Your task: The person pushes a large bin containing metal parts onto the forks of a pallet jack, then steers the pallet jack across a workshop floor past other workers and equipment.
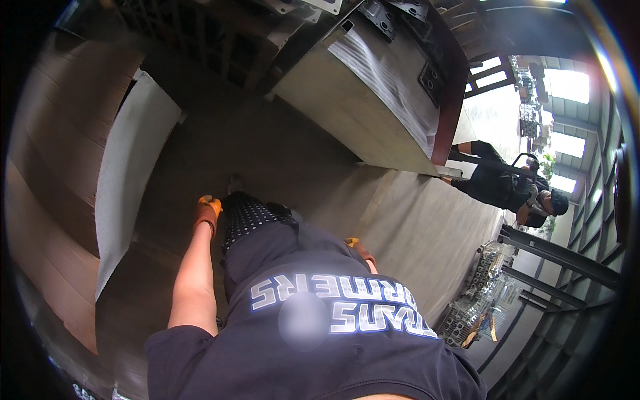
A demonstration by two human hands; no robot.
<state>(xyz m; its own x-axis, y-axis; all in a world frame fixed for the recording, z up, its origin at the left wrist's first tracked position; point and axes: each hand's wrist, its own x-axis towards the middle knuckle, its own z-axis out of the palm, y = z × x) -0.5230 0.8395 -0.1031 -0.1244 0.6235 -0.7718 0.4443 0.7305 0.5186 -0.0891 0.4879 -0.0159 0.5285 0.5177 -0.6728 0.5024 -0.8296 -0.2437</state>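
My left hand [209,211], in an orange work glove with a yellow-orange finger part, hangs beside my dark dotted trouser leg [241,217]. Its fingers look curled in, and no object shows in them. My right hand [361,249], gloved the same way, is at my other side. My dark printed shirt [320,313] covers much of it, so its fingers cannot be made out. Both hands are apart from the cardboard [60,167] at the left and the pale-sided bench [353,113] ahead.
Dark metal parts [430,83] lie on the bench's sheeted top. A grey-white panel [133,160] leans by the cardboard. Another person [500,180] in dark clothes stands beyond the bench. Stacked metal castings [477,287] are at the right. Concrete floor [420,220] stretches between.
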